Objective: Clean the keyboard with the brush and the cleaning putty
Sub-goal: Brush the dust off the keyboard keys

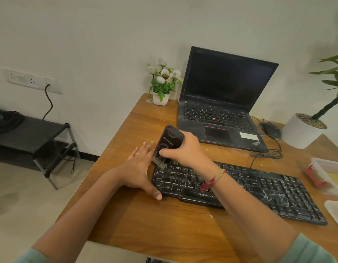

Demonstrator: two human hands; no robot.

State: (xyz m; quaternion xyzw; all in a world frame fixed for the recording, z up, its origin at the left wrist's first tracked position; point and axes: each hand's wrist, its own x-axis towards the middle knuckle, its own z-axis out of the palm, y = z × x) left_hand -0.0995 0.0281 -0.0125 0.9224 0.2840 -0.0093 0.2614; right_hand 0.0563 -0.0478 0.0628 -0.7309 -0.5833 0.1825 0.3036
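While the right hand [185, 149], fingers clamped round the black brush [169, 142], sets bristles on the 10 o'clock corner of the keyboard [259, 188], the left hand [139, 168], fingers straight and close together, braces its 9 o'clock end on the wooden table [164, 221].

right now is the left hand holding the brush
No, the right hand grips the brush, while the left hand lies open against the keyboard end.
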